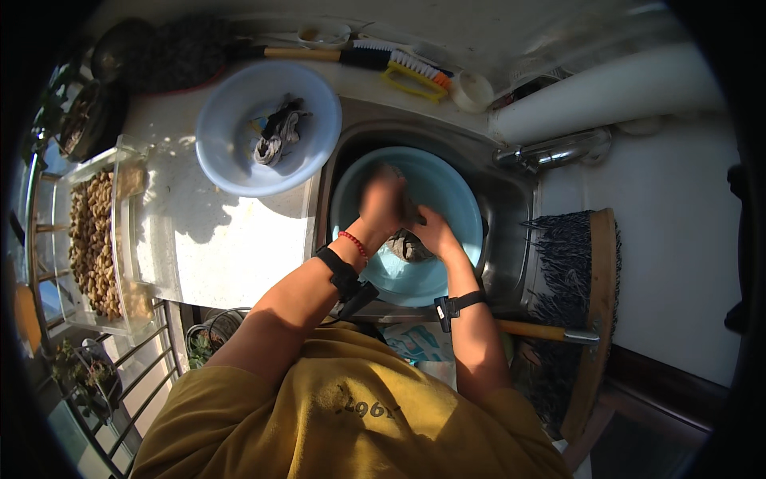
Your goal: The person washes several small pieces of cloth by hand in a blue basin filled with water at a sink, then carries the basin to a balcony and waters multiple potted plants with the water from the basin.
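Observation:
A light blue plastic basin (461,179) stands inside the stainless steel sink (508,227). Over it my left hand (382,200), partly blurred, grips a grey cloth (410,245), a bit of which shows above the knuckles. My right hand (435,232) pinches the same cloth from the right, close beside the left. The cloth's lower, crumpled end hangs or lies towards the basin's bottom; which of the two I cannot tell. Its middle is hidden by the fingers. A red bead bracelet (354,244) circles my left wrist, and black straps are on both forearms.
Left of the sink a pale basin (209,126) holds dark and grey cloth items (278,135). Behind lie a yellow-handled scrub brush (416,84) and a small bowl (473,91). A faucet (556,152) and a wooden-backed mop (601,269) flank the right; a peanut-filled clear box (96,245) is left.

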